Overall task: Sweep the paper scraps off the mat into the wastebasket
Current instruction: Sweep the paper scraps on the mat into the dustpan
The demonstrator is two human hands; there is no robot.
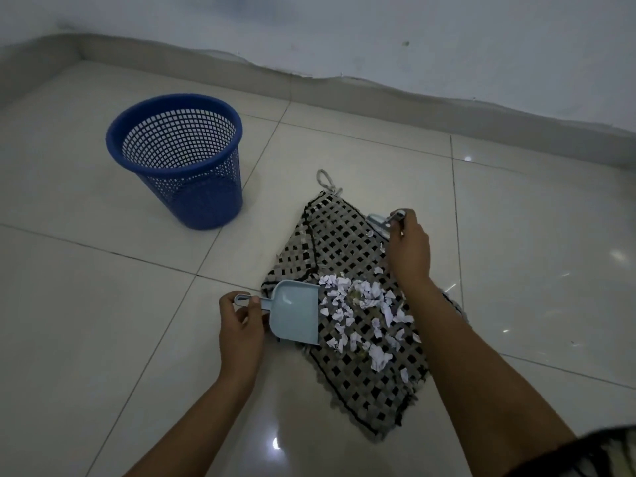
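The left hand (241,325) gripped the handle of a pale blue dustpan (296,313), whose open edge lay on the woven mat (344,242) at centre frame, touching the heap of paper scraps (364,315). The right hand (409,253), fingers curled, held a small brush (382,222) at the mat's upper right edge. The blue wastebasket (179,160) stood upright on the floor (86,304), upper left, well apart from the mat.

Two bare forearms in view, no sleeves to the frame edge. Left hand (241,325) and right hand (409,249): no rings, watch or gloves visible. Dark patterned fabric (592,449) at lower right; garment type unclear.
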